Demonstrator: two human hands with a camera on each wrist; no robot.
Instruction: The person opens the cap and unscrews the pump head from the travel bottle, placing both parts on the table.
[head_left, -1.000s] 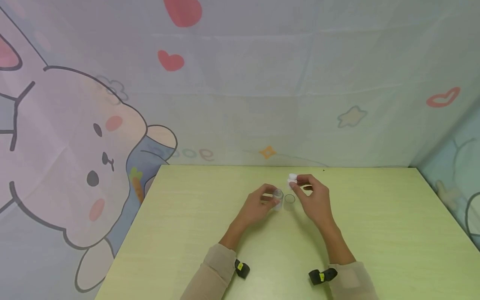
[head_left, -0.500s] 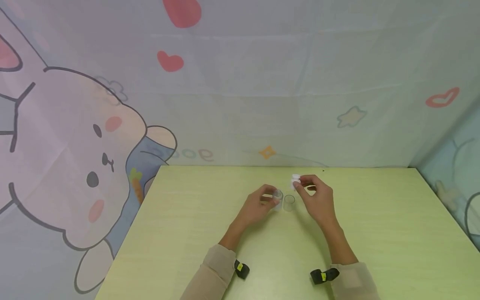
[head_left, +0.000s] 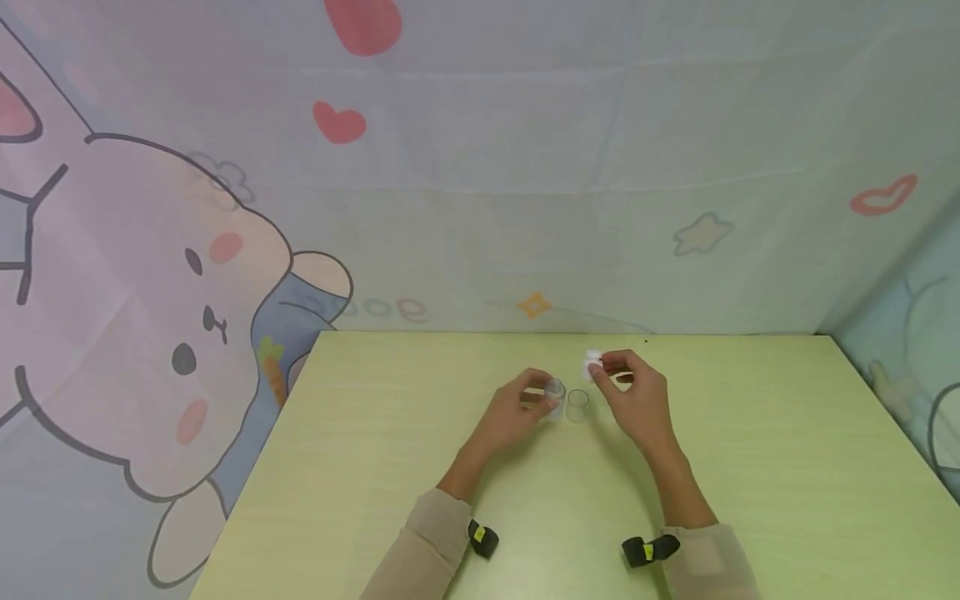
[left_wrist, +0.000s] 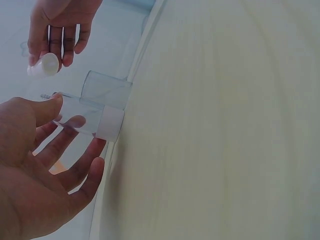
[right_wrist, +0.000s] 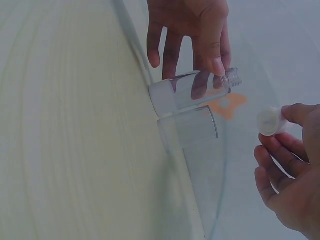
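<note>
My left hand (head_left: 513, 412) pinches a clear bottle (right_wrist: 200, 90) between thumb and fingers. The bottle stands upright, with a bare threaded neck on top and a white band (left_wrist: 110, 123) around its base. Close to its right side, a clear open-topped cylinder (right_wrist: 187, 130) stands on the table. Above and to the right of that cylinder, my right hand (head_left: 637, 404) holds a small white cap (right_wrist: 270, 121) by thumb and fingertips. In the left wrist view, the hollow underside of the cap (left_wrist: 49, 64) shows. The cap is raised and apart from the bottle.
The pale yellow-green table (head_left: 360, 467) ends at a back edge not far behind both hands. Beyond it hangs a printed cloth (head_left: 480, 208) with hearts and a rabbit. Black straps (head_left: 483, 539) sit near both cuffs.
Since a second ago, my right hand has moved slightly right with the white cap, uncovering more of the clear cylinder. My left hand and the bottle have stayed almost still.
</note>
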